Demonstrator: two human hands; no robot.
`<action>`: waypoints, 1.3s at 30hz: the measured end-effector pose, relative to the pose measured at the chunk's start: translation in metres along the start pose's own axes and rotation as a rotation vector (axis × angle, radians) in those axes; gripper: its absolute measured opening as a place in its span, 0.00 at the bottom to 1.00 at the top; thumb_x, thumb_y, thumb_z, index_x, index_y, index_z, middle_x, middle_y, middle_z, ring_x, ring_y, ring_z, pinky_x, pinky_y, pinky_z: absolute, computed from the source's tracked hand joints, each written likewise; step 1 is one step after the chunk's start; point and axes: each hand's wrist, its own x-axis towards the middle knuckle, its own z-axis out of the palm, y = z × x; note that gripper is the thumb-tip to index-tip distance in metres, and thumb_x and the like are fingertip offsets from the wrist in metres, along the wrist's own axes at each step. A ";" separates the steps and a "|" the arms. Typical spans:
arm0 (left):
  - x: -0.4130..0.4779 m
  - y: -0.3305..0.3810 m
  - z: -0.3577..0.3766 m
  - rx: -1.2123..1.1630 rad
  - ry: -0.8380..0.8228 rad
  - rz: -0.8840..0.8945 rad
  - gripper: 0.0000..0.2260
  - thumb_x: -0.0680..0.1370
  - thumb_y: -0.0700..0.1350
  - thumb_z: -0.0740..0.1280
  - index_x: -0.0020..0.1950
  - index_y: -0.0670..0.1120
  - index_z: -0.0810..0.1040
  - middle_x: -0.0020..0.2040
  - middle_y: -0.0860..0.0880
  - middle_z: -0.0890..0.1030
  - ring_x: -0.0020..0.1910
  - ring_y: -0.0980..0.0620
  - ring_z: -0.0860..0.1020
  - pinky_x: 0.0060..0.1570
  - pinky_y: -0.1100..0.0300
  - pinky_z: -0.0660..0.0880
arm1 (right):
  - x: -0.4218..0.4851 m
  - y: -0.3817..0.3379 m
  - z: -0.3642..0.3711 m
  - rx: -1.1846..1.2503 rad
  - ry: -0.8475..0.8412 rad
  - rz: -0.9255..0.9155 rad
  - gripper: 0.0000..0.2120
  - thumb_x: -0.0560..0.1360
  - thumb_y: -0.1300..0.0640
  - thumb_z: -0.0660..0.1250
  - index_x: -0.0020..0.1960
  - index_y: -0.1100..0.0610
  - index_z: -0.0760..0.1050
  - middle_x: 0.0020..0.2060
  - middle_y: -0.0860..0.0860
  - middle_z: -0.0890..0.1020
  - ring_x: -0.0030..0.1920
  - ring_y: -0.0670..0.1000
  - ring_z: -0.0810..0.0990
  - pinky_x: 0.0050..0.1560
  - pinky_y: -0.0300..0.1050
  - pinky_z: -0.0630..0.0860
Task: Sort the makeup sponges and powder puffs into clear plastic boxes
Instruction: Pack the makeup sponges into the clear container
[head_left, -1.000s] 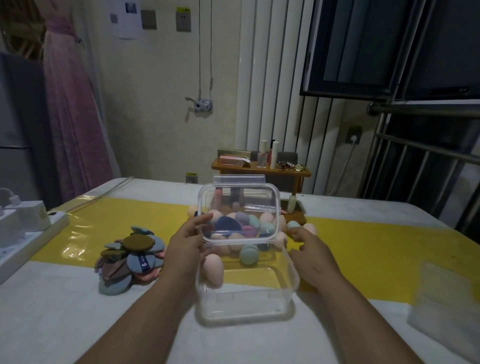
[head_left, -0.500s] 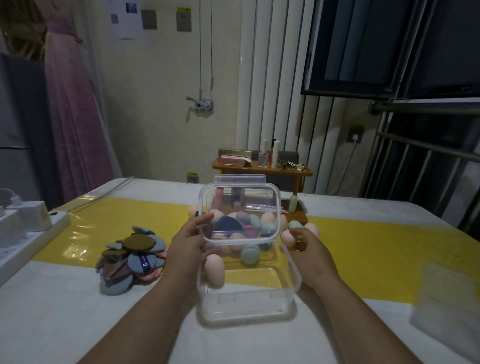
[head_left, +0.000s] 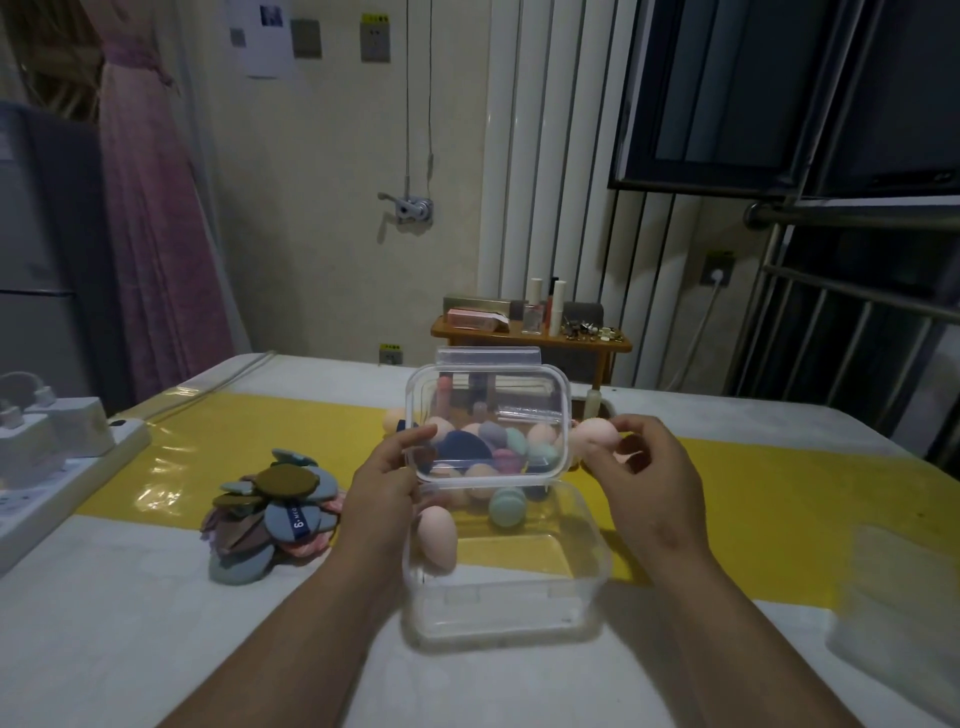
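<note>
At table centre, my left hand (head_left: 384, 488) grips the raised lid (head_left: 498, 384) of the clear rectangular plastic box (head_left: 592, 561), my right hand (head_left: 644, 478) pinches a pink egg-shaped makeup sponge (head_left: 592, 439) just beside that lid; 2 sponges (head_left: 436, 538) are boxed, while the loose sponge pile (head_left: 390, 422) and flat round powder puffs (head_left: 280, 514) await sorting.

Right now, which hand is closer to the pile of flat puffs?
Left. The left hand grips the lid just beside the pile of puffs; the right hand holds a pink sponge across the clear box.
</note>
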 end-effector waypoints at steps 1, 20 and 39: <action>0.001 0.000 0.000 0.003 0.001 0.001 0.28 0.74 0.27 0.55 0.50 0.55 0.85 0.57 0.48 0.80 0.53 0.45 0.80 0.33 0.59 0.79 | -0.002 -0.004 0.000 0.000 -0.006 -0.035 0.10 0.72 0.50 0.74 0.49 0.43 0.75 0.45 0.44 0.79 0.43 0.45 0.76 0.36 0.40 0.69; 0.001 -0.004 0.004 -0.050 -0.021 0.025 0.28 0.69 0.27 0.54 0.51 0.51 0.85 0.53 0.45 0.82 0.40 0.50 0.85 0.31 0.60 0.79 | -0.019 -0.038 0.033 -0.423 -0.665 -0.216 0.08 0.72 0.53 0.70 0.51 0.47 0.79 0.47 0.47 0.83 0.46 0.48 0.80 0.46 0.41 0.77; 0.013 -0.016 -0.003 -0.004 -0.026 0.037 0.29 0.68 0.29 0.55 0.53 0.55 0.84 0.58 0.46 0.81 0.51 0.44 0.84 0.39 0.55 0.81 | -0.020 -0.035 0.040 -0.478 -0.703 -0.186 0.06 0.71 0.53 0.70 0.46 0.45 0.75 0.46 0.45 0.81 0.46 0.49 0.78 0.47 0.43 0.78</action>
